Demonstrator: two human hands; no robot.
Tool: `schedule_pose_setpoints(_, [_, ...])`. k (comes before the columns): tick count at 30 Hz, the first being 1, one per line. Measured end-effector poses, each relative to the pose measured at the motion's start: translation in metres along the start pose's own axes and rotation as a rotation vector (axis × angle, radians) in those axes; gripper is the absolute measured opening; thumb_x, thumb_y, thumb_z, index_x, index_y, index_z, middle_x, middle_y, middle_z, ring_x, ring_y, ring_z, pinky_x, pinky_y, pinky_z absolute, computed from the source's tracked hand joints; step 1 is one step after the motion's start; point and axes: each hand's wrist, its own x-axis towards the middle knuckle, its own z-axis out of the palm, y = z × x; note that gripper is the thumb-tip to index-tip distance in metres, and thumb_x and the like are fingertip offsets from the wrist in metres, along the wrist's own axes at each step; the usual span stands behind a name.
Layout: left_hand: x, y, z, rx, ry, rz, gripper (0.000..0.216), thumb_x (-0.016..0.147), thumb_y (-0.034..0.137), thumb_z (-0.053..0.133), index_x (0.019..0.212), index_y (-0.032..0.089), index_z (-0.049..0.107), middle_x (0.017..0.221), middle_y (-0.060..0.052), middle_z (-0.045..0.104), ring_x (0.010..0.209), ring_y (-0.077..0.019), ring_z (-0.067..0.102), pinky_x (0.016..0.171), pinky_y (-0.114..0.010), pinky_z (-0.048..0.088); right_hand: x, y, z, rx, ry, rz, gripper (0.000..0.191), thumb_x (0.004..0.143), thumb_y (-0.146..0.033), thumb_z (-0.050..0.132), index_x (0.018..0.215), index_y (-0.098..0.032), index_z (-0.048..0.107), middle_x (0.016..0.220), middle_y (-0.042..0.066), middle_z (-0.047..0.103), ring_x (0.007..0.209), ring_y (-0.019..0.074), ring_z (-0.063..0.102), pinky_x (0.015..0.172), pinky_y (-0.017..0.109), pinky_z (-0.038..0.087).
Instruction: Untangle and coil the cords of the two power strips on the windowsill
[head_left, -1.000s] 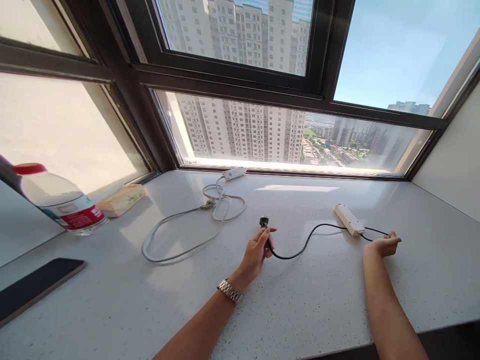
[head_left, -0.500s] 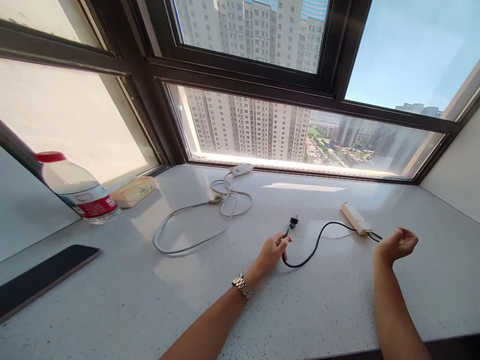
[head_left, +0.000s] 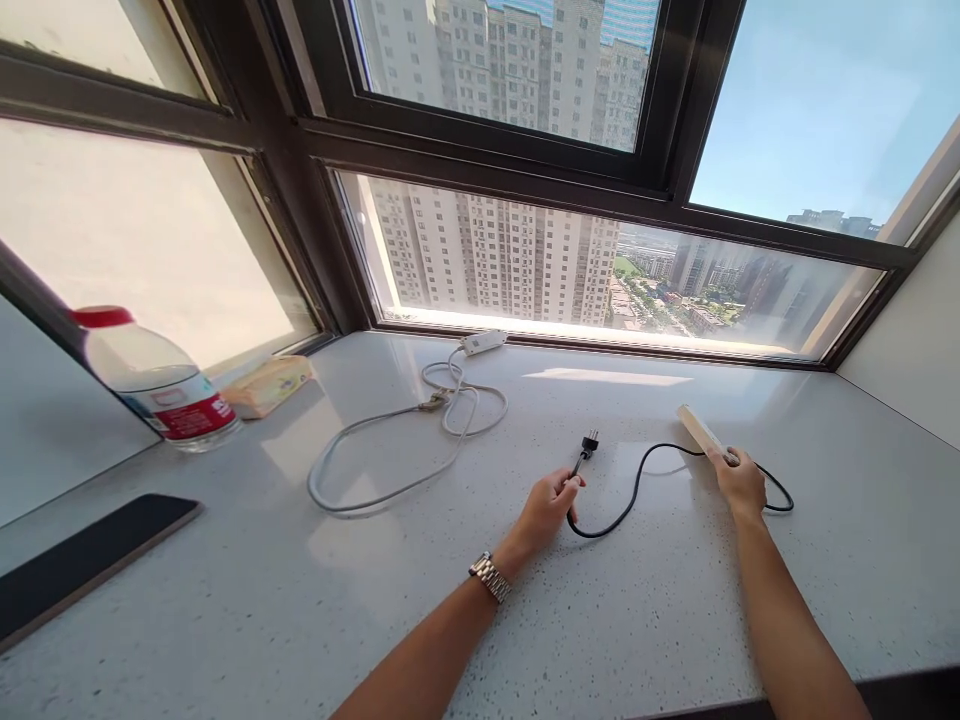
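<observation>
My left hand is closed on the black power cord, just below its plug, whose prongs point up and away from me. From there the cord curves right across the counter to a white power strip. My right hand grips the near end of the strip, with fingers over its end and side. A loop of the black cord comes out to the right of this hand. The strip's sockets cannot be made out from here.
A second white power strip with a coiled grey-white cord lies by the window. To the left are a water bottle, a tissue pack and a phone. Window frames border the speckled counter.
My right hand has moved left onto the near end of the strip and closed on it. The strip has turned slightly. My left hand stays on the cord.
</observation>
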Motion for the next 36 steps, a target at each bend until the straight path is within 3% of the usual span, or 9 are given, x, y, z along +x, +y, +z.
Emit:
schedule_pose_setpoints(4, [-0.001, -0.001, -0.001, -0.011, -0.026, 0.01, 0.035, 0.081, 0.043, 0.041, 0.083, 0.014, 0.06, 0.043, 0.001, 0.055, 0.042, -0.0139, 0.045, 0.05, -0.025, 0.032, -0.003, -0.009, -0.003, 0.195, -0.076, 0.098, 0.049, 0.066, -0.066, 0.058, 0.08, -0.02, 0.065, 0.071, 0.01, 0.066, 0.07, 0.0276, 0.059, 0.06, 0.037, 0.043])
schedule_pose_setpoints(7, [-0.001, -0.001, -0.002, -0.01, -0.033, 0.007, 0.036, 0.081, 0.044, 0.041, 0.084, 0.014, 0.06, 0.044, 0.001, 0.056, 0.042, -0.0144, 0.046, 0.05, -0.026, 0.032, 0.002, -0.006, 0.0, 0.42, -0.092, 0.211, 0.049, 0.064, -0.061, 0.062, 0.089, -0.019, 0.059, 0.074, 0.006, 0.065, 0.057, 0.02, 0.057, 0.046, 0.03, 0.039])
schedule_pose_setpoints(13, [0.001, -0.005, -0.001, 0.017, -0.027, 0.019, 0.035, 0.08, 0.044, 0.04, 0.084, 0.015, 0.059, 0.044, 0.001, 0.056, 0.041, -0.0131, 0.041, 0.049, -0.025, 0.031, 0.025, 0.013, 0.0, 0.625, 0.297, 0.317, 0.059, 0.072, -0.036, 0.056, 0.125, -0.018, 0.036, 0.115, 0.016, 0.055, 0.091, 0.0248, 0.064, 0.063, 0.033, 0.053])
schedule_pose_setpoints(16, [0.001, -0.006, 0.0, 0.01, -0.021, 0.035, 0.035, 0.08, 0.043, 0.041, 0.084, 0.014, 0.06, 0.045, 0.001, 0.056, 0.042, -0.0137, 0.044, 0.049, -0.025, 0.031, 0.023, 0.013, -0.006, 0.495, 0.472, 0.13, 0.063, 0.073, -0.034, 0.054, 0.13, -0.018, 0.034, 0.135, 0.02, 0.039, 0.119, 0.0299, 0.049, 0.088, 0.04, 0.048])
schedule_pose_setpoints(19, [0.001, -0.005, 0.0, -0.024, -0.022, 0.039, 0.035, 0.079, 0.042, 0.043, 0.087, 0.013, 0.06, 0.046, 0.001, 0.055, 0.043, -0.0135, 0.046, 0.048, -0.024, 0.031, 0.001, -0.003, -0.003, 0.438, 0.5, -0.254, 0.05, 0.076, -0.039, 0.051, 0.12, -0.016, 0.048, 0.133, 0.017, 0.043, 0.126, 0.0305, 0.041, 0.1, 0.045, 0.038])
schedule_pose_setpoints(23, [0.003, -0.005, 0.002, -0.149, -0.077, -0.007, 0.039, 0.077, 0.046, 0.049, 0.094, 0.012, 0.061, 0.052, 0.003, 0.055, 0.038, -0.0088, 0.038, 0.042, -0.023, 0.027, -0.052, -0.034, 0.02, 0.568, 0.008, -0.535, 0.034, 0.082, -0.046, 0.049, 0.095, -0.018, 0.062, 0.106, 0.012, 0.065, 0.103, 0.0257, 0.059, 0.09, 0.04, 0.045])
schedule_pose_setpoints(29, [0.002, 0.0, 0.004, -0.518, -0.096, -0.086, 0.039, 0.067, 0.046, 0.068, 0.085, 0.012, 0.064, 0.068, 0.003, 0.051, 0.044, -0.0041, 0.039, 0.04, -0.019, 0.028, -0.12, -0.061, 0.052, 0.408, -0.81, -0.887, 0.036, 0.083, -0.05, 0.055, 0.101, -0.02, 0.067, 0.083, 0.004, 0.07, 0.073, 0.0182, 0.063, 0.068, 0.028, 0.046])
schedule_pose_setpoints(32, [0.004, 0.006, -0.003, -0.809, 0.027, -0.13, 0.028, 0.067, 0.035, 0.072, 0.084, 0.014, 0.063, 0.069, 0.003, 0.051, 0.052, -0.0051, 0.043, 0.046, -0.018, 0.033, -0.13, -0.066, 0.049, 0.169, -0.922, -0.946, 0.031, 0.082, -0.047, 0.057, 0.09, -0.019, 0.068, 0.07, 0.001, 0.067, 0.059, 0.0138, 0.056, 0.055, 0.023, 0.038])
schedule_pose_setpoints(36, [0.01, 0.012, -0.029, -1.274, 0.175, -0.188, 0.015, 0.081, 0.022, 0.059, 0.069, 0.016, 0.053, 0.059, 0.003, 0.047, 0.059, -0.0104, 0.052, 0.056, -0.023, 0.044, -0.114, -0.064, 0.036, -0.094, -0.855, -0.902, 0.035, 0.086, -0.044, 0.051, 0.066, -0.017, 0.063, 0.058, 0.001, 0.058, 0.052, 0.0117, 0.047, 0.051, 0.024, 0.027])
